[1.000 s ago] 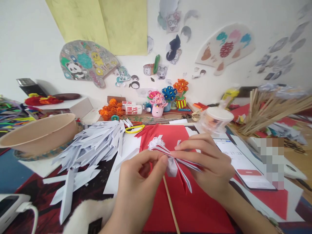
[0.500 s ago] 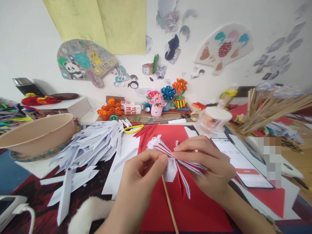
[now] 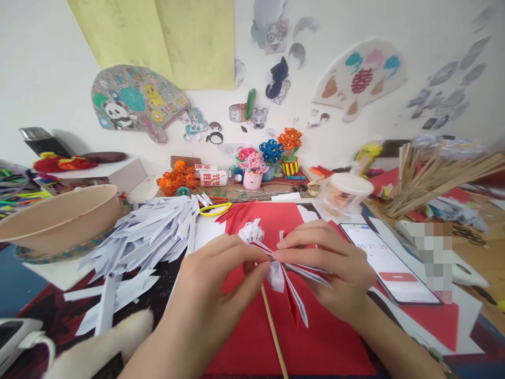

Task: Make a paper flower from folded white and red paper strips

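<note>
Above a red sheet of paper (image 3: 252, 352), both hands work on a paper flower on a thin wooden stick (image 3: 275, 337). Its crumpled white paper head (image 3: 251, 231) points away from me. My left hand (image 3: 215, 279) pinches the flower near its base with thumb and index finger; the exact grip point is partly covered. Folded red and white paper strips (image 3: 296, 302) fan out to the right and toward me. My right hand (image 3: 335, 268) is closed on these strips, its fingertips close to the left ones. The stick's lower end runs down to the bottom edge.
Many white paper strips (image 3: 145, 231) lie piled on the left, beside a beige bowl (image 3: 59, 216). Yellow-handled scissors (image 3: 215, 209) rest behind the flower. On the right are a phone (image 3: 389, 263), a lidded cup (image 3: 349, 192) and bundled wooden sticks (image 3: 434, 179).
My left hand has shifted its pinch slightly, with its fingers flatter over the flower's base. More of the white head shows, and the left forearm has moved left. The right hand stays on the strips.
</note>
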### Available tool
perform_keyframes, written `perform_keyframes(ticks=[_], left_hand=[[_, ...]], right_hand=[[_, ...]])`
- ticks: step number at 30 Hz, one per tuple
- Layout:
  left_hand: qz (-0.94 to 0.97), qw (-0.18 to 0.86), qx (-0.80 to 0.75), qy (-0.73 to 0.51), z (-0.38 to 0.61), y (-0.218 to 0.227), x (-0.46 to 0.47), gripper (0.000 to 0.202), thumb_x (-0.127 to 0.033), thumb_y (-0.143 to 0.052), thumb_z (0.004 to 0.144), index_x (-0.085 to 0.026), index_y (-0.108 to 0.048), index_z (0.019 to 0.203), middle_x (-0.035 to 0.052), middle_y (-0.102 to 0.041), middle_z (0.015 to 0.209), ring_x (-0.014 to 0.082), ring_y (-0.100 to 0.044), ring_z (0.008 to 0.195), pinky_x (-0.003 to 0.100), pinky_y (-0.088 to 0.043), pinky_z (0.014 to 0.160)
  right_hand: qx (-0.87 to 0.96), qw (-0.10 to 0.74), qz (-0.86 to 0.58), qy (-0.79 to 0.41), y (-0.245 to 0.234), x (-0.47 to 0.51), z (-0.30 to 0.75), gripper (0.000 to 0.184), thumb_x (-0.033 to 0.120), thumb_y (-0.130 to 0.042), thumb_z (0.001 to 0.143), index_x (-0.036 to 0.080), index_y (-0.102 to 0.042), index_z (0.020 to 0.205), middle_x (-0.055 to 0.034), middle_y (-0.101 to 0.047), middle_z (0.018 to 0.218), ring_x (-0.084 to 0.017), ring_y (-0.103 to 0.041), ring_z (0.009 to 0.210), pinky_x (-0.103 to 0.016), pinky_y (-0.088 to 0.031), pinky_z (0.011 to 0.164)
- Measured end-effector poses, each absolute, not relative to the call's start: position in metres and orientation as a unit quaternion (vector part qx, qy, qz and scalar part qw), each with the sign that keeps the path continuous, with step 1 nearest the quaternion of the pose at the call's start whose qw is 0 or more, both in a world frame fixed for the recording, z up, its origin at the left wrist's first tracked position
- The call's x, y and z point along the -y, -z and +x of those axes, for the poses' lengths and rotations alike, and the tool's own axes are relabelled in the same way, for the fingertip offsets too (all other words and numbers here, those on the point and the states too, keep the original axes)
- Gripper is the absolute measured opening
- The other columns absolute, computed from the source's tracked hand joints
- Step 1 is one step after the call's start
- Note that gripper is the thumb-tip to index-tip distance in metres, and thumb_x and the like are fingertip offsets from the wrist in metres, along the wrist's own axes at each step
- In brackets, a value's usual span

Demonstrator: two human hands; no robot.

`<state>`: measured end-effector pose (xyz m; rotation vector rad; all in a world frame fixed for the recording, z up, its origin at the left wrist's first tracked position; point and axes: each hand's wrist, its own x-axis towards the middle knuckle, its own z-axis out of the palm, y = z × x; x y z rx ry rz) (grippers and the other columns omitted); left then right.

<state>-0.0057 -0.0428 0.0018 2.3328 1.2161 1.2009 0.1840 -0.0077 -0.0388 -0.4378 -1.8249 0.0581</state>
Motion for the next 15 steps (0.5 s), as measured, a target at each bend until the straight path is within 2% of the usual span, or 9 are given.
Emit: perform_keyframes(ticks=[5, 8, 11, 15], left_hand=[[0.808, 0.084, -0.423, -0.401, -0.0050, 0.0001, 0.0434, 0.013, -0.009, -0.059, 0.085, -0.018, -0.068, 0.082, -0.0033, -0.064, 0.070, 0.0075, -0.059, 0.063, 0.016, -0.044, 0.059], [0.796, 0.101, -0.442, -0.402, -0.0021, -0.0002, 0.0454, 0.014, -0.011, -0.058, 0.085, -0.019, -0.068, 0.078, -0.0034, -0.063, 0.068, 0.0083, -0.057, 0.060, 0.017, -0.043, 0.057], [0.764, 0.168, -0.480, -0.397, -0.0004, -0.0015, 0.0464, 0.014, -0.018, -0.060, 0.085, -0.021, -0.068, 0.074, -0.0039, -0.065, 0.065, 0.0098, -0.055, 0.057, 0.019, -0.042, 0.055], [0.701, 0.290, -0.534, -0.373, -0.0007, -0.0015, 0.0482, 0.017, -0.029, -0.061, 0.085, -0.023, -0.072, 0.074, -0.0028, -0.066, 0.063, 0.0129, -0.053, 0.058, 0.021, -0.040, 0.054]], right_hand=[[0.786, 0.587, -0.192, -0.025, 0.0382, 0.0079, 0.1826, 0.041, -0.006, -0.051, 0.083, 0.023, -0.076, 0.098, -0.0043, -0.074, 0.084, -0.019, -0.066, 0.081, -0.034, -0.056, 0.069], [0.789, 0.583, -0.193, -0.029, 0.0378, 0.0080, 0.1824, 0.039, -0.004, -0.052, 0.083, 0.022, -0.077, 0.097, -0.0045, -0.074, 0.084, -0.019, -0.067, 0.080, -0.034, -0.056, 0.069], [0.790, 0.583, -0.190, -0.031, 0.0375, 0.0083, 0.1827, 0.037, -0.005, -0.054, 0.083, 0.021, -0.077, 0.096, -0.0055, -0.075, 0.083, -0.019, -0.067, 0.080, -0.034, -0.056, 0.069], [0.790, 0.581, -0.193, -0.029, 0.0373, 0.0092, 0.1834, 0.041, -0.006, -0.053, 0.083, 0.024, -0.076, 0.101, -0.0041, -0.075, 0.084, -0.019, -0.067, 0.081, -0.034, -0.056, 0.069]])
